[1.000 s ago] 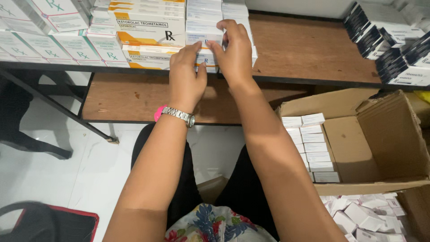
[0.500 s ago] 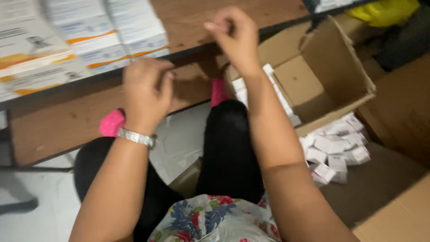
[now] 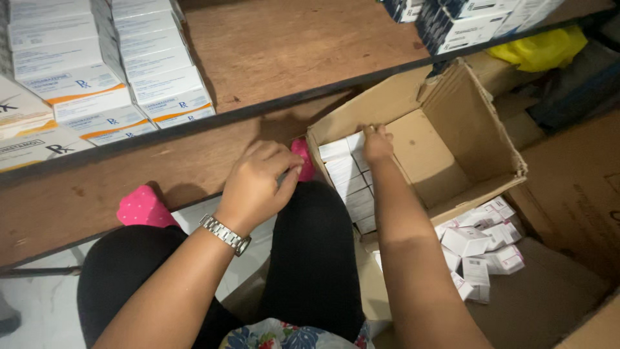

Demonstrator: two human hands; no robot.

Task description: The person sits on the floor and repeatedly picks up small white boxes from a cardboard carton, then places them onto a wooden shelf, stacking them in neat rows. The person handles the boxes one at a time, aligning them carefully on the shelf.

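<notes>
Currently, the right hand [image 3: 376, 143] reaches into the open cardboard carton [image 3: 452, 110], fingertips resting on the small white boxes [image 3: 349, 178] packed along its near wall; whether the fingers grip one cannot be told. The left hand [image 3: 258, 184] hovers loosely curled, holding nothing, just beside the carton, above the lap.
</notes>
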